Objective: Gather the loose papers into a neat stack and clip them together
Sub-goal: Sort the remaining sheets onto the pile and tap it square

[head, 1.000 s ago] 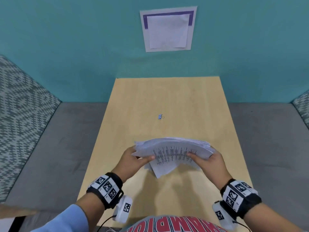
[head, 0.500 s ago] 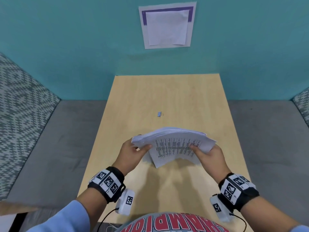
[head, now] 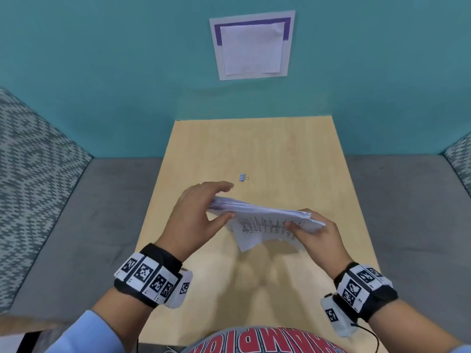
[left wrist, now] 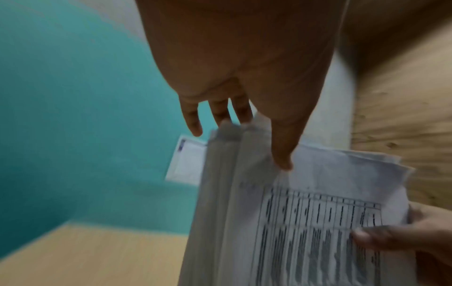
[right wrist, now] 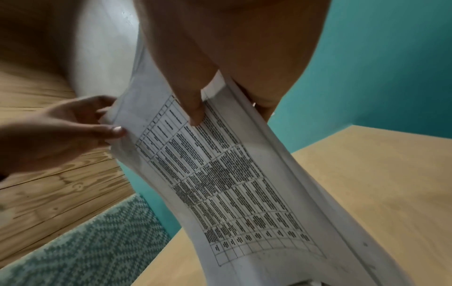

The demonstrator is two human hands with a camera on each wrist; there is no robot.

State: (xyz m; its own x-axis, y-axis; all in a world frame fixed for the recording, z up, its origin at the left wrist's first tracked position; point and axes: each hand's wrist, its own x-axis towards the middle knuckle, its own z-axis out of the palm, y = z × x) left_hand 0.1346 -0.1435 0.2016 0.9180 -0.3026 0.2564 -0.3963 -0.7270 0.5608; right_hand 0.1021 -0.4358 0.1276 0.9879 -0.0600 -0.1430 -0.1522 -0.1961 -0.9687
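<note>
A thick stack of printed papers (head: 265, 220) hangs in the air over the near half of the wooden table (head: 254, 143), sheets uneven at the lower edge. My right hand (head: 297, 217) grips its right end, thumb on the printed face (right wrist: 232, 174) and fingers behind. My left hand (head: 229, 200) brackets the left end with straight fingers over the far side and the thumb touching the near face (left wrist: 305, 222). A small blue binder clip (head: 244, 177) lies on the table just beyond the left fingertips, untouched.
A white sheet with a purple band (head: 252, 44) hangs on the teal wall behind the table. Grey seats (head: 102, 212) flank the table, with patterned cushions (head: 30, 161) at the outer sides. The table's far half is bare wood.
My left hand has let go of its thumb-and-finger hold and slid to the stack's left end with fingers straightened. The stack has tipped flatter, its top edge leaning away from me.
</note>
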